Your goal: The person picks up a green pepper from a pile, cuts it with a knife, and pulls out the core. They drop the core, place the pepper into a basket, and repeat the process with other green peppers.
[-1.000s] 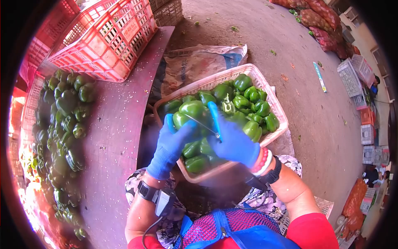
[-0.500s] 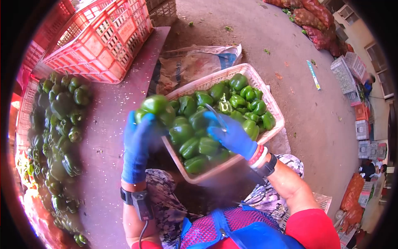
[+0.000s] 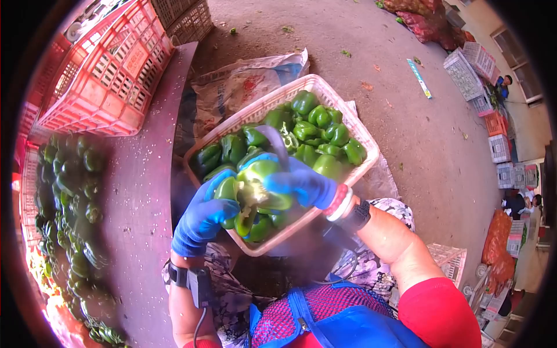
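My left hand [image 3: 203, 217], in a blue glove, is closed around a green bell pepper [image 3: 246, 197] over the near-left part of a crate. Pale inner flesh shows on the pepper, and whether it is one piece or several is hard to tell. My right hand [image 3: 307, 181], also gloved in blue, grips a thin curved metal tool [image 3: 277, 142], smeared by motion. Its thumb presses against the pepper from the right. Below both hands is the pale pink plastic crate [image 3: 348, 181], holding many green bell peppers [image 3: 304, 103].
Left of me, a long board [image 3: 139, 232] carries scattered pale bits. A heap of peppers [image 3: 69, 185] lies in another crate at far left, near tall pink crates [image 3: 125, 66]. A crumpled sack [image 3: 243, 87] lies behind the crate. Stacked crates [image 3: 464, 72] and filled net sacks [image 3: 496, 243] stand at right.
My left hand has brought the pepper right and down, and my right hand has moved to meet it. Pale flesh now shows on the pepper. The view has shifted slightly.
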A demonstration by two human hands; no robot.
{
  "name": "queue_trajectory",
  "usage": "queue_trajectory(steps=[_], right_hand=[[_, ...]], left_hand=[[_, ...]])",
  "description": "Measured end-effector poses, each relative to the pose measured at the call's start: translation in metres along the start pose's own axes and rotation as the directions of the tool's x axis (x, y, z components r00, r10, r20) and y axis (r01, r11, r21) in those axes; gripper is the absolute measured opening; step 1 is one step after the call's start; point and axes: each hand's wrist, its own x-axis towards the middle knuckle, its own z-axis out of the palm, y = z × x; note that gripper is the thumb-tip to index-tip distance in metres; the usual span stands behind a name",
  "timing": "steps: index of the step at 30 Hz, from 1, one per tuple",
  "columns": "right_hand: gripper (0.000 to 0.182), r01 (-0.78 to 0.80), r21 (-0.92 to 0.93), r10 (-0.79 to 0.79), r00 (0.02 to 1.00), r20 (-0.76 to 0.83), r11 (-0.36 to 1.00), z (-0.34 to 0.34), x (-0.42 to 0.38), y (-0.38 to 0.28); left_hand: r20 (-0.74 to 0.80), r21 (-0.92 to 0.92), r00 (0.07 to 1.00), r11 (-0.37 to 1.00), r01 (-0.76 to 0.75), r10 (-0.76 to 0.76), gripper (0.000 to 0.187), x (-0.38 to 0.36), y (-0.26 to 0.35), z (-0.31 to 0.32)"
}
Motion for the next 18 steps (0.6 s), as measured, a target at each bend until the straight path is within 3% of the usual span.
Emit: queue_trajectory(steps=[3,4,5,7,8,9,11,13,14,17,18], right_hand=[[0.062,-0.082,0.295,0.079,0.997,0.022,0.952,-0.018,-0.003,0.01],[0.063,-0.056,0.279,0.089,0.99,-0.106,0.959,-0.018,-0.005,0.009],[0.08,-0.021,0.229,0.039,0.997,-0.074,0.973,-0.022,0.001,0.005],[0.081,-0.004,0.175,0.002,1.0,0.015,0.985,-0.024,0.001,-0.018],[0.082,0.054,0.17,-0.043,0.997,-0.067,0.984,-0.022,0.003,-0.023],[0.08,0.063,0.153,-0.06,0.998,-0.027,0.986,-0.035,0.003,-0.033],[0.079,0.165,0.111,-0.142,0.972,-0.185,0.98,-0.036,-0.002,-0.059],[0.079,0.275,0.038,-0.251,0.918,-0.307,0.961,-0.048,-0.008,-0.081],[0.064,0.318,0.299,-0.262,0.941,-0.213,0.9,-0.057,-0.012,-0.088],[0.066,0.328,0.412,-0.215,0.93,-0.297,0.85,-0.063,-0.025,-0.099],[0.067,0.339,0.373,-0.213,0.917,-0.338,0.864,-0.065,-0.03,-0.098]], left_hand=[[0.07,-0.182,0.996,0.982,-0.042,0.056,0.039,0.005,0.005,-0.004],[0.075,-0.328,0.982,0.934,-0.138,0.171,0.043,0.008,0.006,0.003],[0.119,-0.407,0.973,0.904,-0.132,0.196,0.046,0.008,0.008,0.002],[-0.041,-0.406,0.988,0.901,-0.151,0.147,0.049,0.014,0.0,-0.009],[-0.055,-0.366,0.996,0.926,-0.091,0.076,0.047,0.014,0.0,-0.018],[-0.226,-0.193,0.971,0.974,-0.118,0.073,0.04,0.018,-0.007,-0.018],[-0.47,0.111,0.882,0.993,0.027,0.029,0.032,0.021,-0.002,-0.005],[-0.528,0.223,0.849,0.967,0.12,0.016,0.032,0.03,0.001,0.003],[-0.554,0.279,0.832,0.945,0.168,0.016,0.033,0.036,0.004,0.008],[-0.48,0.625,0.87,0.739,0.25,0.112,0.039,0.075,0.026,0.032],[-0.366,0.829,0.858,0.545,0.125,0.36,0.041,0.104,0.009,0.019]])
